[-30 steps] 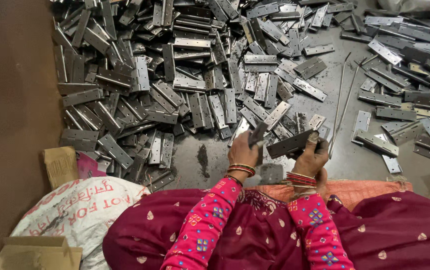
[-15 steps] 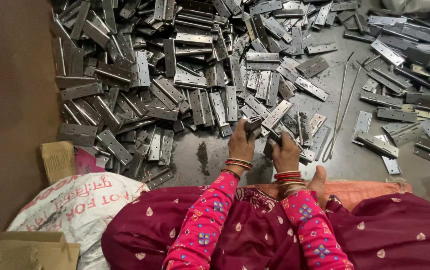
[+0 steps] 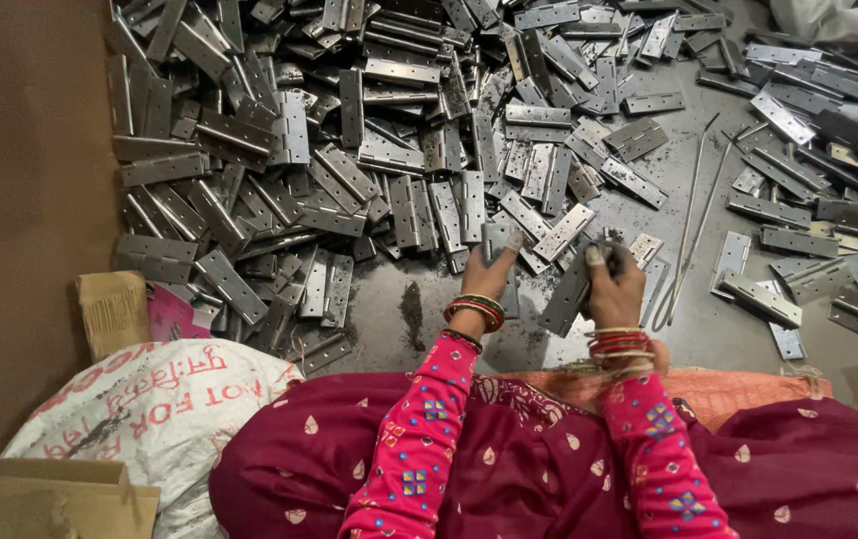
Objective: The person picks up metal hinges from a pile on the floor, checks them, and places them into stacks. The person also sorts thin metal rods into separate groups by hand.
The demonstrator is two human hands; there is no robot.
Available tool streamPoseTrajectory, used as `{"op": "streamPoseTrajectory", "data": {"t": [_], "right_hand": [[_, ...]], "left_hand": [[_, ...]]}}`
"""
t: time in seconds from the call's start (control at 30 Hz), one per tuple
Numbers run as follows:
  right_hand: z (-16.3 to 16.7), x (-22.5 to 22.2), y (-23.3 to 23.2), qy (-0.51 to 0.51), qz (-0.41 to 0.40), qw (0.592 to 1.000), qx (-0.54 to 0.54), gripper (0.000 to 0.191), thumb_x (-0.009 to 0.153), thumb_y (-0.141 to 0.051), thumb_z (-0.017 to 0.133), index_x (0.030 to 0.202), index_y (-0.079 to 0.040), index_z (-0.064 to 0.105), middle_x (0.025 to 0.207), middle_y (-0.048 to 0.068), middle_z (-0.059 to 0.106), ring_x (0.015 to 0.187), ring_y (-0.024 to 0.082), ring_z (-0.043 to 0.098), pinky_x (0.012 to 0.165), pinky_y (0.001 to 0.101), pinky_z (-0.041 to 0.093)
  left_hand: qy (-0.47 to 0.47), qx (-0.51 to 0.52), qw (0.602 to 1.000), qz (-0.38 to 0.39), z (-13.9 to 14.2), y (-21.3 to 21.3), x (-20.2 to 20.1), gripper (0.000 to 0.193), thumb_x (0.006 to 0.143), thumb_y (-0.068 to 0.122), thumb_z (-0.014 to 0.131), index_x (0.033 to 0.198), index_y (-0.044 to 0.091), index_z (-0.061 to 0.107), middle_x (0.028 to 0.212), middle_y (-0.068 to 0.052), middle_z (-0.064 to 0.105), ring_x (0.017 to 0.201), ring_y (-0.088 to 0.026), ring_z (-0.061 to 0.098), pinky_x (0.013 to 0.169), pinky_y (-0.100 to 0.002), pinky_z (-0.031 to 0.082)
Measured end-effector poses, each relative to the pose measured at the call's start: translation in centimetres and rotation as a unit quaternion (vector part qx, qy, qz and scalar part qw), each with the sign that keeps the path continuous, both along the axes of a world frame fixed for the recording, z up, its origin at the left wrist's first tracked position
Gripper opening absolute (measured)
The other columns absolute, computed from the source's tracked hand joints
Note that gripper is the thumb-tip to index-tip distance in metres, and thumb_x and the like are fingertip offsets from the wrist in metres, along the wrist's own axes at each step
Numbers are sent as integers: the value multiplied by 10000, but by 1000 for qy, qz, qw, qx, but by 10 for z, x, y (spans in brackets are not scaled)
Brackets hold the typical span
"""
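I sit on the floor before a big heap of grey metal hinges (image 3: 349,150). My left hand (image 3: 489,274) grips one hinge plate (image 3: 497,240) at the near edge of the heap, thumb and fingers around it. My right hand (image 3: 614,289) holds another dark hinge plate (image 3: 567,294), tilted, just right of the left hand. Both wrists wear red and green bangles, and my sleeves are pink with a pattern.
More hinges (image 3: 828,200) lie scattered at the right. Two thin metal rods (image 3: 693,210) lie on the dark floor beside my right hand. A white printed sack (image 3: 150,409), cardboard pieces (image 3: 110,309) and a brown wall (image 3: 20,200) are at the left.
My hands shifted left from the right side toward the heap's edge. The long plate held across both hands is now split: each hand grips its own hinge plate.
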State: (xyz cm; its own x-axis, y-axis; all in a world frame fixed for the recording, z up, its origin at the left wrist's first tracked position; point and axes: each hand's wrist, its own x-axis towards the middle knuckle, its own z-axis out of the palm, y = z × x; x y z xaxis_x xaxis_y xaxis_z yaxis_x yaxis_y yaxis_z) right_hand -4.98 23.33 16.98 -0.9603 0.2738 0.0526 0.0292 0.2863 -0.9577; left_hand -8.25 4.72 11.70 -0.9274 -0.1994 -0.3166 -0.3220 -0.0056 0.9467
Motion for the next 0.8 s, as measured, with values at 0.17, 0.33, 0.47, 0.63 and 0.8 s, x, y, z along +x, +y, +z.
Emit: {"op": "streamPoseTrajectory", "data": {"t": [0.17, 0.33, 0.47, 0.63, 0.8], "right_hand": [[36, -61, -8, -94, 160, 975, -118, 381, 962, -311, 684, 1216, -27, 690, 1009, 114, 731, 824, 217, 700, 647, 344, 610], [-1, -93, 17, -127, 90, 930, 334, 434, 947, -421, 730, 1197, -67, 723, 1050, 178, 756, 897, 304, 745, 814, 421, 597], [-59, -94, 26, -180, 161, 833, 498, 461, 823, -416, 780, 1153, -96, 737, 1083, 217, 722, 990, 402, 692, 854, 513, 555], [-94, -106, 17, -219, 171, 805, 525, 453, 875, -435, 771, 1089, -36, 764, 1086, 247, 743, 1017, 414, 715, 907, 498, 565], [-100, -104, 8, -224, 185, 857, 425, 584, 707, -413, 914, 1069, 5, 724, 1041, 252, 730, 968, 389, 715, 859, 453, 567]], "left_hand": [[-37, 219, 967, -126, 16, 2, 4, 855, 718, 521, 854, 1297, -55, 603, 1120, -218, 712, 954, -277, 718, 819, -419, 604], [-19, 203, 979, -20, 27, -9, -1, 693, 657, 359, 901, 1155, -40, 630, 953, -168, 739, 742, -239, 724, 639, -370, 619], [6, 149, 985, 82, 25, -13, -17, 623, 694, 343, 890, 1098, -76, 669, 951, -172, 749, 748, -240, 711, 651, -346, 588], [20, 123, 985, 118, 14, -15, -19, 597, 685, 356, 893, 1083, -26, 665, 971, -139, 746, 822, -233, 718, 763, -342, 576], [42, 88, 988, 120, 12, -12, -14, 542, 687, 376, 871, 1016, -32, 734, 943, -142, 777, 815, -244, 739, 772, -351, 576]]}}
